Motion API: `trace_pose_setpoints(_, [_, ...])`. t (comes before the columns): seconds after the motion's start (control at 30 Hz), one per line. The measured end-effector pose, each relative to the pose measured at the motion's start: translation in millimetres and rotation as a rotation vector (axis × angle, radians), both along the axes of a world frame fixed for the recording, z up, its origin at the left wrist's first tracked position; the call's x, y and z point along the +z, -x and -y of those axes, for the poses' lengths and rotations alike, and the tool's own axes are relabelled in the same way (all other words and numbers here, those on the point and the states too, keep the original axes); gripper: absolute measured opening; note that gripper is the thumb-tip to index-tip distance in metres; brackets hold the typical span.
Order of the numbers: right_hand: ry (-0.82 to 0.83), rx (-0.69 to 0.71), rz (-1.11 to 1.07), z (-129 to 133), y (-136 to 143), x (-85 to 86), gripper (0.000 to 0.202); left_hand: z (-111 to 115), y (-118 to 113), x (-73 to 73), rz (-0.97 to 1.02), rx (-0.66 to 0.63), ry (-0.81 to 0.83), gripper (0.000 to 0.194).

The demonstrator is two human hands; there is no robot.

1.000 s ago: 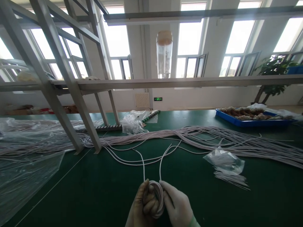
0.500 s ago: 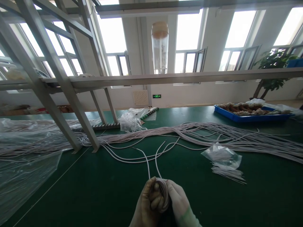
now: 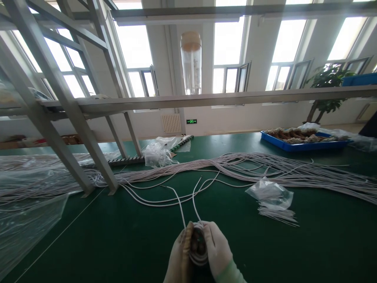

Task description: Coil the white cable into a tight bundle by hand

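Near the bottom edge of the head view is a small coil of pale cable, held between both hands. My left hand, gloved, grips the coil's left side, its fingers partly hidden. The gloved fingers of my right hand press on the coil's right side, the thumb near its top. Two free cable ends rise from the coil and point away over the green table. Just beyond them lies a long bundle of similar pale cables, with several strands looping loosely toward me.
To the right lie a clear plastic bag and a bunch of short thin strips. A blue tray with brownish contents stands farther back. Metal shelf posts rise at the left, beside plastic sheeting. A clear bottle stands on the shelf.
The coil has turned in my hands, so its opening now faces me more. My left fingers have shifted from inside the ring toward its left side. The view has swung slightly right.
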State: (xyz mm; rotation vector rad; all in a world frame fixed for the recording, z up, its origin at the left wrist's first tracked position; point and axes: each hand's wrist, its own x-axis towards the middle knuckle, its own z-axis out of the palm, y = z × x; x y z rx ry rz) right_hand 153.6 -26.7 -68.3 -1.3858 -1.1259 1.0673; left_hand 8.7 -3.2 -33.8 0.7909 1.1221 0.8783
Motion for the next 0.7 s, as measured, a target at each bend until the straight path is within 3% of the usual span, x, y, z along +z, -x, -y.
trace_pose_setpoints(0.17, [-0.081, -0.052, 0.203, -2, -3, -1.0, 0.044, -1, -7, 3.7, -0.098, -0.052, -0.082, 0.031])
trace_pose_setpoints(0.4, [-0.265, -0.04, 0.339, -2, -9, 8.3, 0.048, -8, -2, 17.1, -0.291, -0.173, -0.211, 0.045])
trace_pose_setpoints(0.6, [-0.387, -0.016, 0.443, 0, -11, 7.4, 0.034, -2, -2, 35.0, -0.227, -0.208, -0.103, 0.033])
trace_pose_setpoints(0.7, [-0.353, -0.033, 0.435, -2, -11, 7.1, 0.025, -1, -3, 34.2, -0.257, -0.21, -0.172, 0.039])
